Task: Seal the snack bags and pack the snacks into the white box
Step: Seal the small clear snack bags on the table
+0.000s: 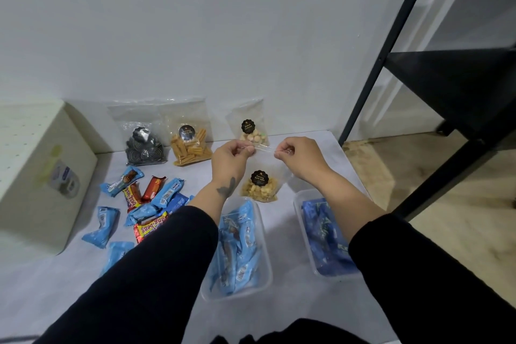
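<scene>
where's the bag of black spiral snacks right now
In the head view, the bag of black spiral snacks leans against the wall at the back left, between the white box and the bag of orange sticks.

"Beng-beng" on red wrapper [133, 196], "Kacang Koro Asin" on held bag's black sticker [259, 177]

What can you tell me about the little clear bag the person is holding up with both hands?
The clear plastic bag hangs upright above the white surface. Pale yellow snack pieces fill its bottom, and a black scalloped sticker with gold lettering sits on its front. The left hand and right hand pinch its top strip at either end, stretching it flat between them.
</scene>
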`<state>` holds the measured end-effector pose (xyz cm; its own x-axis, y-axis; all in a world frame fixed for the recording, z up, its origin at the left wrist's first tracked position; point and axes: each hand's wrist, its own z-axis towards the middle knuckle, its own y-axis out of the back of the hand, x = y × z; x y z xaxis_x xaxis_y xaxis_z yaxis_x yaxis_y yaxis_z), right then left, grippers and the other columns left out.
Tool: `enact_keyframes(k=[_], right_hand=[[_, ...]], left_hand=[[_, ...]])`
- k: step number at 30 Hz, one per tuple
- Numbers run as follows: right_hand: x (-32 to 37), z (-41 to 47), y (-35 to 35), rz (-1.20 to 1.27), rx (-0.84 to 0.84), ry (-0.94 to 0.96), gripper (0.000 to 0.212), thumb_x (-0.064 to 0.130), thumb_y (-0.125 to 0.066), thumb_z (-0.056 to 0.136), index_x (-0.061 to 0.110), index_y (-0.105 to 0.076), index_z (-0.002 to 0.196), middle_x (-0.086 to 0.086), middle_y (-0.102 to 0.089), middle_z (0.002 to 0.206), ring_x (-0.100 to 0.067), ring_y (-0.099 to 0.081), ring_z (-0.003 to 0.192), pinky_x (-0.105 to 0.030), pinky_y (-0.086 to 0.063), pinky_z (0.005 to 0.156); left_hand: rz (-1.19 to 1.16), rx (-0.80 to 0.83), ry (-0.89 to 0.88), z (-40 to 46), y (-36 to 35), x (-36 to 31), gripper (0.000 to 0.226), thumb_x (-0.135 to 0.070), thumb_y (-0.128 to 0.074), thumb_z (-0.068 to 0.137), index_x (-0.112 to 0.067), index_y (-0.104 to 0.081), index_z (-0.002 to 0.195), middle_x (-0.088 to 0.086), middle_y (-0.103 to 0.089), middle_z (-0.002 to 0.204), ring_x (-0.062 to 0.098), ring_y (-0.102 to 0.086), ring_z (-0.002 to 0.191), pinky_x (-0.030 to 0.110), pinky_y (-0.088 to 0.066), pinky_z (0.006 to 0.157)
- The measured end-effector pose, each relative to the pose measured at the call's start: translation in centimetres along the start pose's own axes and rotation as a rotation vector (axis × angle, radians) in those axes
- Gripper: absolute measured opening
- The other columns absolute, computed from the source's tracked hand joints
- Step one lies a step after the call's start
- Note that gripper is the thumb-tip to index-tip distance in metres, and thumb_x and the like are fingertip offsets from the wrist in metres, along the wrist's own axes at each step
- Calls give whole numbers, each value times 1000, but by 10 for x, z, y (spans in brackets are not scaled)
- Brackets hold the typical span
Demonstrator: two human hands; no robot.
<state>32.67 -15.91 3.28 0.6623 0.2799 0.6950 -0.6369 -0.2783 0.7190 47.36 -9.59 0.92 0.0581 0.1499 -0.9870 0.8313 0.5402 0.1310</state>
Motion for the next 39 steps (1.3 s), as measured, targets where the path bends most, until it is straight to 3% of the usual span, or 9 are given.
enact_keyframes(k=[4,8,13,20,25,31,36,39], right_hand=[[2,2,-2,-14,0,-6,6,19,-66,84,16,-71,85,-2,-70,95,-13,-56,81,-23,-41,73],[13,0,-3,6,36,34,13,21,-67,80,16,-72,91,2,-65,89,-11,-55,80,-19,-39,63],[21,2,-13,-29,49,43,6,18,-63,87,16,-68,85,-4,-66,93,-17,-56,85,-25,-41,74],[30,1,-14,41,69,66,9,18,-62,85,13,-70,85,0,-63,82,-17,-55,79,-26,-41,69],[26,2,-18,30,22,43,7,17,-61,86,15,-68,84,-1,-67,91,-16,-57,85,-24,-41,73],[32,5,-19,27,41,42,11,33,-66,83,22,-68,81,5,-62,86,-20,-61,89,-35,-49,79],[32,9,-22,-33,26,27,13,36,-64,84,24,-66,83,6,-63,89,-20,-61,90,-32,-48,76],[32,12,-21,4,13,22,18,36,-66,84,20,-70,89,3,-69,96,-17,-61,89,-30,-48,76]], left_hand=[[-5,23,6,-2,4,4,6,-12,-64,88,-15,-67,84,0,-69,80,17,-67,87,30,-49,82],[-12,26,-2,-4,7,3,15,-10,-65,87,-20,-65,76,-2,-69,78,16,-66,86,27,-46,77],[-3,41,-10,-6,8,0,18,-9,-65,86,-21,-65,73,5,-70,84,19,-64,87,25,-45,74],[1,40,-13,-4,12,0,4,-10,-66,86,-12,-69,85,6,-71,83,16,-65,83,22,-46,71],[11,110,-31,-5,13,1,11,-10,-57,92,-9,-68,94,5,-72,90,4,-67,83,18,-47,73],[95,31,-79,0,12,1,17,-9,-58,92,-17,-69,81,6,-73,90,12,-69,88,28,-52,83],[93,19,-78,2,8,1,12,-10,-59,91,-11,-71,91,4,-72,89,13,-69,90,26,-51,83],[63,35,-83,3,9,2,12,-16,-64,89,-8,-71,94,6,-73,90,13,-68,88,20,-50,75]])
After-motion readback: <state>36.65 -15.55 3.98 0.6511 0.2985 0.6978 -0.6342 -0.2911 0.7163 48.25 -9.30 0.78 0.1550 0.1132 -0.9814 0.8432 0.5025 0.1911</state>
